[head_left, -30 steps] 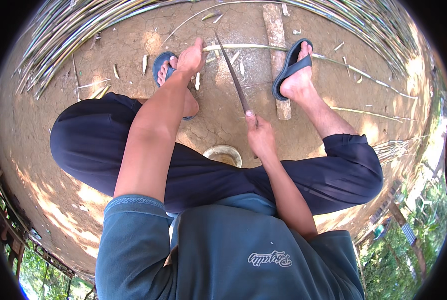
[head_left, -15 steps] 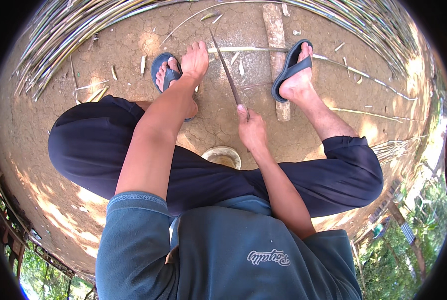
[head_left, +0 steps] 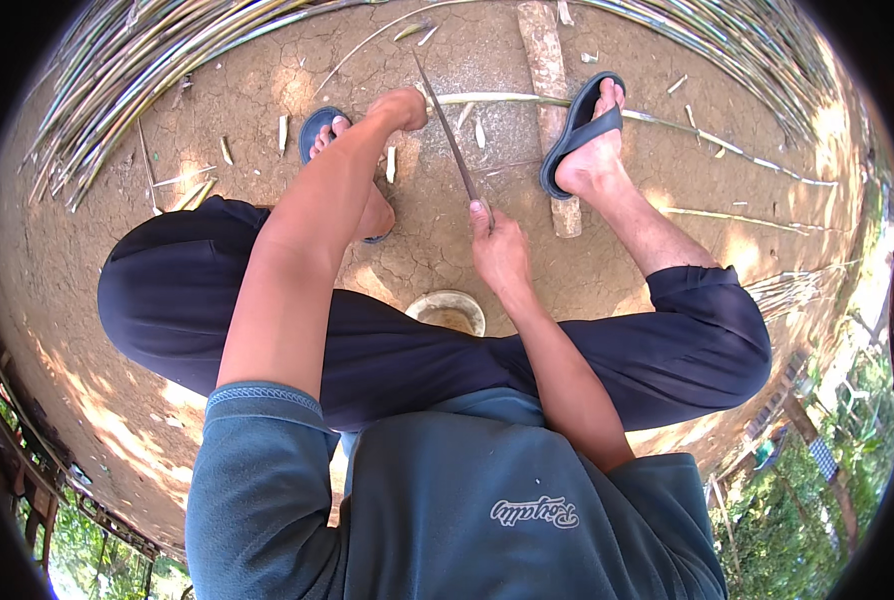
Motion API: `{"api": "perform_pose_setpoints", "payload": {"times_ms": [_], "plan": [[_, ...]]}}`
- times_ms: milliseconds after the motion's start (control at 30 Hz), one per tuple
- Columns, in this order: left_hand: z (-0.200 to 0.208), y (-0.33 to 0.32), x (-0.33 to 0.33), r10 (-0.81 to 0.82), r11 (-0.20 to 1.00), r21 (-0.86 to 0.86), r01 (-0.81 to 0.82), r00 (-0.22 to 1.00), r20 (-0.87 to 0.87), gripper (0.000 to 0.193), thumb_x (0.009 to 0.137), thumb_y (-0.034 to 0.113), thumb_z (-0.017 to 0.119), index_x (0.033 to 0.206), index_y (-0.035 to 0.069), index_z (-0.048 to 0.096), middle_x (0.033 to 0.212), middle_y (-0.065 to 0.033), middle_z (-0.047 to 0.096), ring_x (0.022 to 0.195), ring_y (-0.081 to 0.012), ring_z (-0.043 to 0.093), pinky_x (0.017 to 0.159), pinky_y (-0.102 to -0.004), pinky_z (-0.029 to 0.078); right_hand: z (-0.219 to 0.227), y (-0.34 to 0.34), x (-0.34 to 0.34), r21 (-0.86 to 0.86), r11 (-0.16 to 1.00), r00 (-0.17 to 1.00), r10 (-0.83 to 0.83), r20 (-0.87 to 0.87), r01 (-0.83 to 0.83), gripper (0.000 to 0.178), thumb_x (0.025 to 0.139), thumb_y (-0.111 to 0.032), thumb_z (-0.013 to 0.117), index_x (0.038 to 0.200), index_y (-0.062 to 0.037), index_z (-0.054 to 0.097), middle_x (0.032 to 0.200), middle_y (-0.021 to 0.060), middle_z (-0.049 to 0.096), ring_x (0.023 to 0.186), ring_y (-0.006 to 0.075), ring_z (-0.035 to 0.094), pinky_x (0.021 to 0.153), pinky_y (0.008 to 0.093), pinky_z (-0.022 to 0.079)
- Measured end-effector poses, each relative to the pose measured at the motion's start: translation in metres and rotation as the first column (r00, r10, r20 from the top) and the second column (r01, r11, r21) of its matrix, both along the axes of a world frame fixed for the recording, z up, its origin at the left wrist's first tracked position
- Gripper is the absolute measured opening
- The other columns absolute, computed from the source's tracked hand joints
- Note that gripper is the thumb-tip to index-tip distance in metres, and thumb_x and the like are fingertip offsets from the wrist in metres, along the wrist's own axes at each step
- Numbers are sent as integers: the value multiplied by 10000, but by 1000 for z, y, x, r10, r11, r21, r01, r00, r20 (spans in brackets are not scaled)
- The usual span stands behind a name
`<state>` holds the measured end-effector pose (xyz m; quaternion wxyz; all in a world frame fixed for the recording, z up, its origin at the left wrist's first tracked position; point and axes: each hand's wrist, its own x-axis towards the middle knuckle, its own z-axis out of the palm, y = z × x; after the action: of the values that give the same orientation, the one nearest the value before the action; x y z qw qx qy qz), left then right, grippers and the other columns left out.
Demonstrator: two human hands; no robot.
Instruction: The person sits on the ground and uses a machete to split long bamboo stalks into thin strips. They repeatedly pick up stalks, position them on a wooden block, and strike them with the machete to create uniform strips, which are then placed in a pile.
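My left hand (head_left: 401,108) is closed at the left end of a long, thin cane stalk (head_left: 502,98), its fingers curled under and partly hidden. Pale and peeled-looking near that hand, the stalk runs rightward over a short log (head_left: 549,85) and past my right foot. In my right hand (head_left: 502,252) is the handle of a long, dark, narrow-bladed knife (head_left: 450,135). Its blade slants up and left, the tip near the stalk just right of my left hand. My right thumb lies along the handle.
Bundles of long canes (head_left: 167,60) curve along the far side of the dirt ground. A round pale bowl (head_left: 447,303) sits by my legs. Pale chips (head_left: 391,164) lie scattered about. My sandalled feet flank the work, the right sandal (head_left: 570,140) beside the log.
My left hand has curled from a flatter, fingers-forward pose into a closed one at the stalk's end. The knife and right hand have barely moved.
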<state>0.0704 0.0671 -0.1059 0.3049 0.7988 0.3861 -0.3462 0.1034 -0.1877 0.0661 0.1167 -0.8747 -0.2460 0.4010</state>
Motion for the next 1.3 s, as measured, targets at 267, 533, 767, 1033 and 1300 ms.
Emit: {"api": "perform_pose_setpoints", "payload": {"times_ms": [267,533,767,1033,1300], "plan": [[-15,1,-12,180,769,-574,-282,957,-229,348,694,85,618,516,155,326,486,0,304,396,-136,283,419,-320,250,-9,-2,-9,-27,999,999,-36,37,37,514,980,-470,444,1022,3,641,909,303,651,911,489,617,810,550,475],[-13,6,-13,227,670,-649,-361,932,-284,193,743,70,611,601,120,489,488,53,274,389,-74,226,385,-267,160,1,-17,-23,16,999,999,-35,-5,35,462,995,-404,441,1029,17,627,881,308,645,870,506,610,779,562,467],[-20,8,-15,265,647,-679,-347,937,-227,299,747,73,598,549,157,392,472,58,260,379,-72,215,378,-274,168,-11,-11,-30,15,999,998,-53,43,52,461,994,-410,436,1094,-5,632,911,304,650,888,495,614,784,556,472],[-13,4,-14,223,582,-744,-329,944,-242,351,757,120,586,516,191,341,465,59,257,372,-93,196,383,-269,175,-22,0,-21,53,998,999,-43,30,41,457,982,-414,454,1064,-5,641,870,306,648,866,500,618,780,564,471],[-24,3,-24,241,510,-791,-338,939,-246,246,780,108,569,573,170,449,476,79,266,392,-64,195,395,-261,178,-26,-2,-25,75,995,998,-62,34,59,459,983,-417,450,1039,-4,641,866,333,631,858,515,606,788,570,468]]}}
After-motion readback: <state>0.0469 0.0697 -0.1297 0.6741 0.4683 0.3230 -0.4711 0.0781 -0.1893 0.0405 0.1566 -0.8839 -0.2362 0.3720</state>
